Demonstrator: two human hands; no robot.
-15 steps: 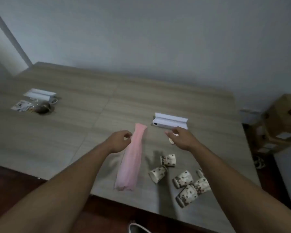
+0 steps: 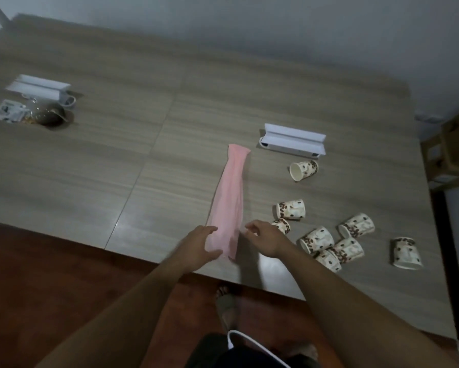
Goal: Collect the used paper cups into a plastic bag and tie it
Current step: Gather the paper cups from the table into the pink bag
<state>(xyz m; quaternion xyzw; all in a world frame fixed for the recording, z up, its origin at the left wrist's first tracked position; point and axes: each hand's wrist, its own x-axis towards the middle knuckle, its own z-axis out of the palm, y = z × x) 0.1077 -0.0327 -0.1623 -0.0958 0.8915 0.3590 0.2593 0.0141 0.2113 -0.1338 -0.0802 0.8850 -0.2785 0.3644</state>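
lengthwise, the pink plastic bag (image 2: pixel 229 200) is laid running away from the near table (image 2: pixel 90 160) edge; its near end is flanked by the left hand (image 2: pixel 196 244) and right hand (image 2: pixel 265 239), fingers spread, nothing gripped.

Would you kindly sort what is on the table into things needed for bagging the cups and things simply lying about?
Needed: pink plastic bag; paper cups.
Lying about: white box; second white box; dark bowl and packets.

My left hand (image 2: pixel 196 245), right hand (image 2: pixel 265 239): bare, no rings, no watch. Forearms bare, no sleeves showing. Dark garment (image 2: pixel 239 354) near bottom edge, white cord (image 2: pixel 249 341) looping across it. Foot (image 2: pixel 224 301) in grey sandal.
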